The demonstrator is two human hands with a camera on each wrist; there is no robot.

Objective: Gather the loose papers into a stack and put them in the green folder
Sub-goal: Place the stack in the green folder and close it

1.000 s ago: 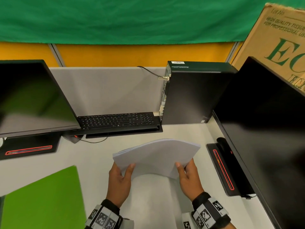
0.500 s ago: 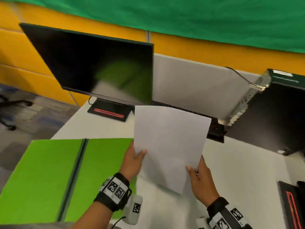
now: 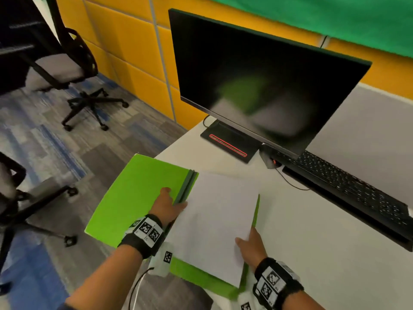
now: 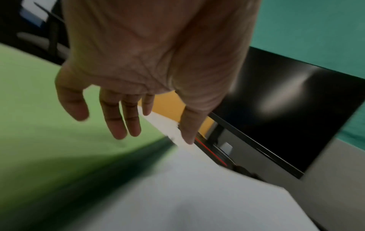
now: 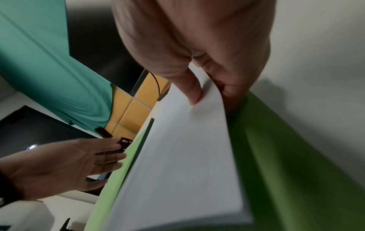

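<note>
The green folder (image 3: pixel 134 202) lies open at the desk's left edge, its left flap hanging over the edge. The white paper stack (image 3: pixel 219 220) lies over the folder's right half, against the dark spine. My right hand (image 3: pixel 245 240) pinches the stack's near right corner. In the right wrist view the right hand (image 5: pixel 212 93) has its thumb on top of the paper stack (image 5: pixel 183 164) and its fingers beneath, above the green folder (image 5: pixel 286 156). My left hand (image 3: pixel 169 198) hovers by the spine with straight fingers; the left wrist view shows the left hand (image 4: pixel 126 118) holding nothing, over the folder (image 4: pixel 39 109) and beside the stack (image 4: pixel 197 195).
A dark monitor (image 3: pixel 257 86) on a black base (image 3: pixel 228 145) stands behind the folder, with a black keyboard (image 3: pixel 344 182) to its right. Bare white desk (image 3: pixel 324 253) stretches right of the stack. Two office chairs (image 3: pixel 67 63) stand on the carpet left of the desk.
The stack, held up in both hands before, now lies on the folder's right half. My left hand has let go and moved over the spine. The view swung left.
</note>
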